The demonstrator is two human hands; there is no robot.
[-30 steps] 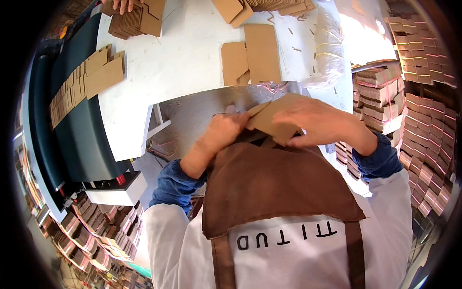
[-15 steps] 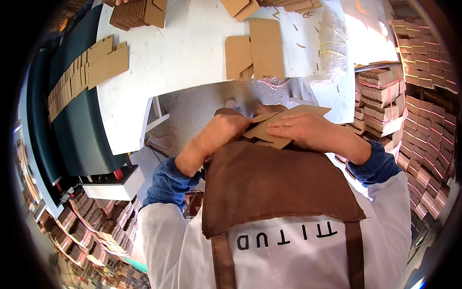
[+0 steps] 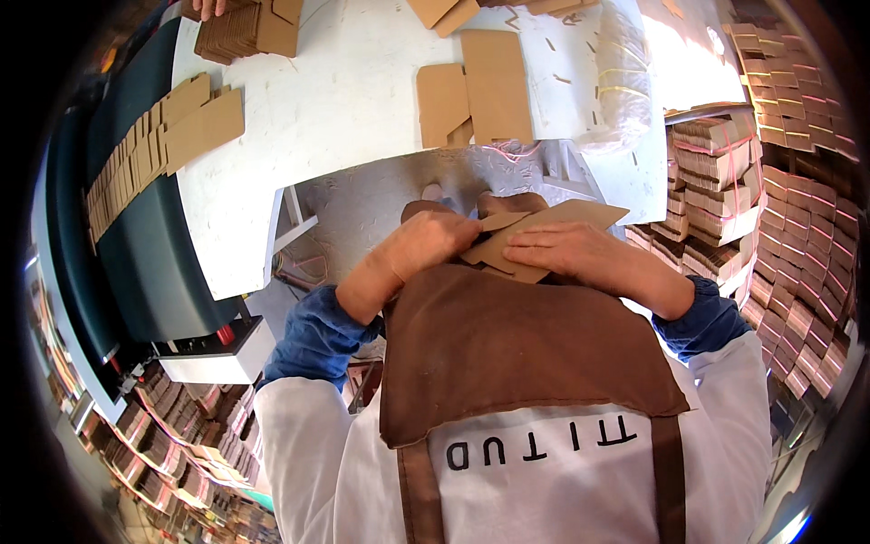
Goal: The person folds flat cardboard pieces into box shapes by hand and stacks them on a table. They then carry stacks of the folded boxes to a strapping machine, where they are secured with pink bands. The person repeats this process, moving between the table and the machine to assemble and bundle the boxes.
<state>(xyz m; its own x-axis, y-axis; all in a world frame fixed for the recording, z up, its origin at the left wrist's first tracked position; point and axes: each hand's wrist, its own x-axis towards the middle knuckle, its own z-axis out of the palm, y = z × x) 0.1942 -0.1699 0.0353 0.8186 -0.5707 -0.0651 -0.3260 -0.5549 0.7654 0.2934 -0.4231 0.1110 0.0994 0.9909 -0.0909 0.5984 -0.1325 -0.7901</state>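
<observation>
On my lap, against the brown apron (image 3: 526,349), lies a flat brown cardboard box blank (image 3: 580,212) with cut flaps. My left hand (image 3: 437,238) grips its left edge with bent fingers; the fingertips are partly hidden. Across the right part of the cardboard rests my right hand (image 3: 564,248), its fingers stretched out flat and pressing on the surface. Another flat cardboard blank (image 3: 497,86) lies on the white table ahead of me, its near end at the table's edge.
A row of overlapping cardboard blanks (image 3: 149,145) lies on the dark conveyor belt (image 3: 149,263) at left. Another person's hand (image 3: 208,7) touches a cardboard stack (image 3: 237,32) on the white table (image 3: 344,100). A plastic-wrapped bundle (image 3: 623,77) and strapped cardboard stacks (image 3: 716,181) stand right.
Both hands keep nearly the same hold on the cardboard. The view has shifted slightly, and the other person's fingers show more at the far stack.
</observation>
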